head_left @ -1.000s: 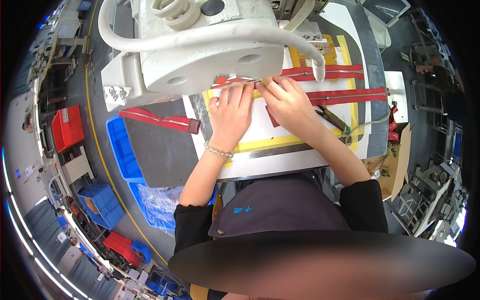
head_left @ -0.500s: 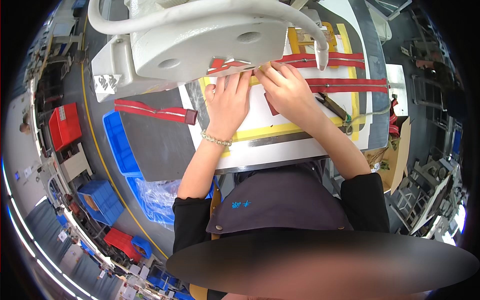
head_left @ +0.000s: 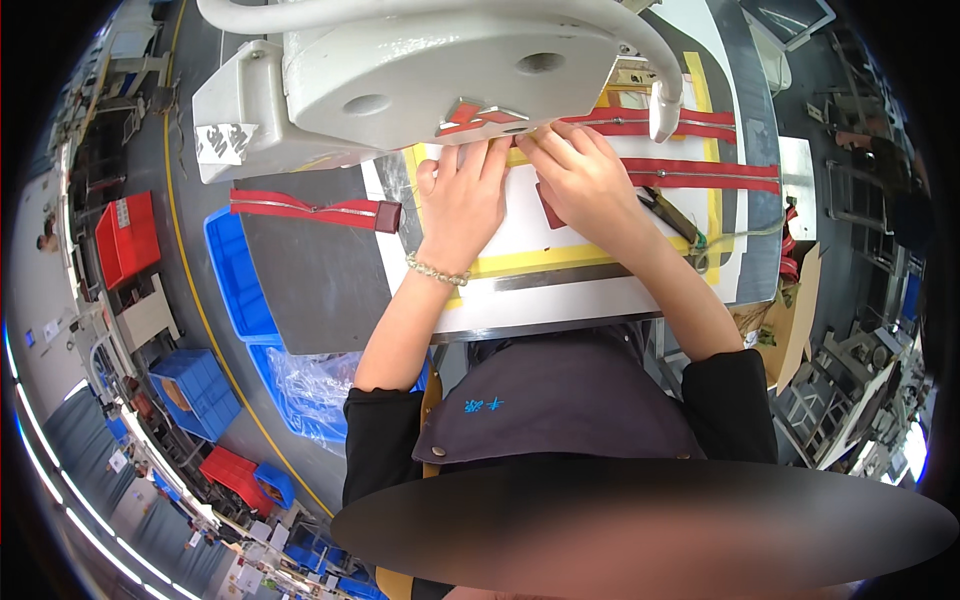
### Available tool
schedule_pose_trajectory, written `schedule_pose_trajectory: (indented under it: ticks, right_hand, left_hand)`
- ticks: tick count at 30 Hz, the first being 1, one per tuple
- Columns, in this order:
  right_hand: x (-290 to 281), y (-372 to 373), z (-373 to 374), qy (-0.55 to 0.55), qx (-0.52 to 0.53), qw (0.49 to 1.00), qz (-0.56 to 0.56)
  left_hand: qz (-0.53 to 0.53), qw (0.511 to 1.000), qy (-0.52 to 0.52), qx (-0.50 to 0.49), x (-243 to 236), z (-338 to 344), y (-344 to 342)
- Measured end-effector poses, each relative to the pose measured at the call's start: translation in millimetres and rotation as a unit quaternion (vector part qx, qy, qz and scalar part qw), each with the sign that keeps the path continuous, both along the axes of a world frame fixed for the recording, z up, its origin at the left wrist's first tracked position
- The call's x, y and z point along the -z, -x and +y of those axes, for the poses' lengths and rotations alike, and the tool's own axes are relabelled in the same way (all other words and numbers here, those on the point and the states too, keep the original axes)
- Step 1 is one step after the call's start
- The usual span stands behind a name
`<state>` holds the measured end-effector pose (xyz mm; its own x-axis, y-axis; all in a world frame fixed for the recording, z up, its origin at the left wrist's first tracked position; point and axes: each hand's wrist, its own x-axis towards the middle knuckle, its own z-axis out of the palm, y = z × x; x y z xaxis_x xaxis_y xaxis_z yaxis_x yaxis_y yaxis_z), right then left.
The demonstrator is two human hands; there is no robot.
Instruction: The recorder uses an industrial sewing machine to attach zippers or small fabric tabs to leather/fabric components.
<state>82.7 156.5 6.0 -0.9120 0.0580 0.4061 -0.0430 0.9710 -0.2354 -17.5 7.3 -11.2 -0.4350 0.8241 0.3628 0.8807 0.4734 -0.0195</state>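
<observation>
Both hands work close together under the front of a white sewing machine head (head_left: 460,85). My left hand (head_left: 463,200) lies with its fingers stretched forward, the tips at the machine's lower edge. My right hand (head_left: 585,185) has its fingers bent and pressed together beside the left fingertips; what they pinch is hidden. One red zipper (head_left: 690,125) runs from behind the right fingers toward the right. A second red zipper (head_left: 715,176) lies nearer, passing behind that hand. A dark red tab (head_left: 548,207) shows beside the right hand. Dark-handled thread snips (head_left: 672,215) lie right of my right wrist.
Another red zipper (head_left: 305,206) with a dark red end tab rests on the dark tabletop (head_left: 300,270) at left. Yellow tape (head_left: 540,262) borders the white work surface. Blue bins (head_left: 240,275) stand at left below the table; a cardboard box (head_left: 790,310) sits at right.
My head view has shifted slightly, so the machine sits a little farther right and higher. Both hands stay under the machine head with nearly the same pose.
</observation>
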Motion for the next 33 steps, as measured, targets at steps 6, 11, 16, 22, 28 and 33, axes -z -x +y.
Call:
schedule_pose_trajectory:
  ticks: [6,11,16,22,28,33]
  right_hand:
    - [-3,0,0,-0.001,0.001,1.000,-0.005]
    - [-3,1,-1,0.000,-0.001,1.000,-0.008]
    - [-5,-1,-1,0.005,-0.002,1.000,-0.023]
    - [-6,-4,2,0.055,-0.016,0.998,-0.027]
    - [-1,1,11,0.072,-0.035,0.996,-0.049]
    - [-1,1,15,0.063,-0.021,0.997,-0.049]
  left_hand:
    - [0.008,0.999,-0.041,0.020,1,2,2]
    - [0.002,1.000,-0.014,0.005,2,2,2]
    - [-0.005,0.999,-0.034,0.007,2,1,3]
    - [0.014,1.000,-0.016,0.003,3,-4,11]
    - [-0.169,0.979,0.111,0.002,-8,-6,44]
    - [-0.385,0.910,0.154,0.005,-7,-1,79]
